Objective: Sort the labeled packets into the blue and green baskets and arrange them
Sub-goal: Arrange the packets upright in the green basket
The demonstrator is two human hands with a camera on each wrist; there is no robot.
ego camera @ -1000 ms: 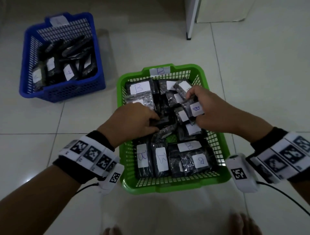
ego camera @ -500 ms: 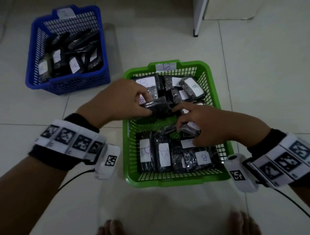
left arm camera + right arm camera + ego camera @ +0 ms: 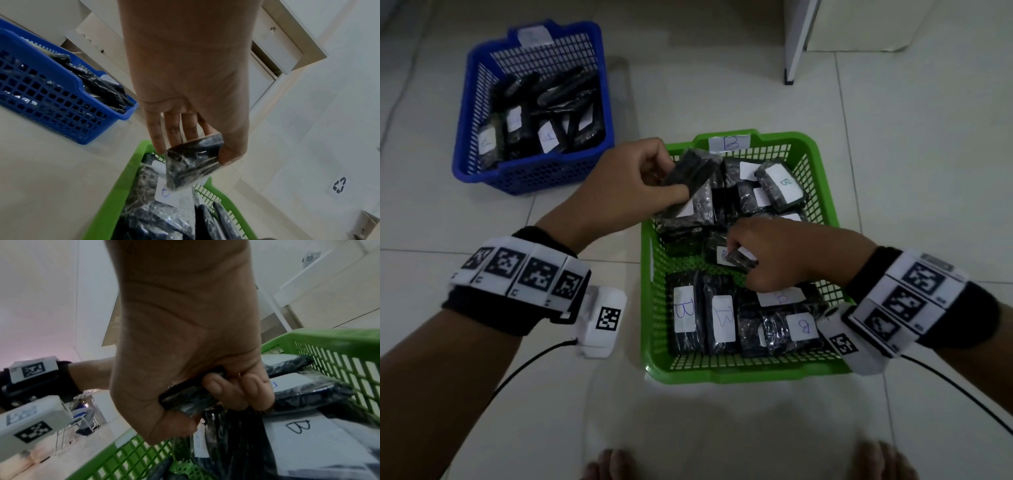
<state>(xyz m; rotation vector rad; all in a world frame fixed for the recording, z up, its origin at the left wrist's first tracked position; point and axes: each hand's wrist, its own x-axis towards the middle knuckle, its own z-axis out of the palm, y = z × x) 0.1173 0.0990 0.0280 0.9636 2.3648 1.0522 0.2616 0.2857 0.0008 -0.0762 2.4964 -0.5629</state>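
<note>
A green basket (image 3: 825,178) marked B holds several black packets with white B labels. My left hand (image 3: 626,181) holds a black packet (image 3: 693,168) lifted over the basket's far left corner; in the left wrist view the held packet (image 3: 191,164) is pinched between thumb and fingers of the left hand (image 3: 185,113). My right hand (image 3: 780,253) is down in the middle of the basket, fingers curled round another black packet (image 3: 739,260); the right wrist view shows that packet (image 3: 185,395) gripped in the right hand (image 3: 205,369). A blue basket (image 3: 530,171) stands at the far left.
The blue basket holds several black packets (image 3: 548,113) with white labels. A white furniture leg (image 3: 791,41) stands on the tiled floor behind the green basket. Bare toes (image 3: 616,466) show at the bottom edge. Cables trail from both wrist cameras.
My left hand has lifted a packet up and toward the basket's far left corner. My right hand dropped from the far packets to the basket's middle and closed on a packet there.
</note>
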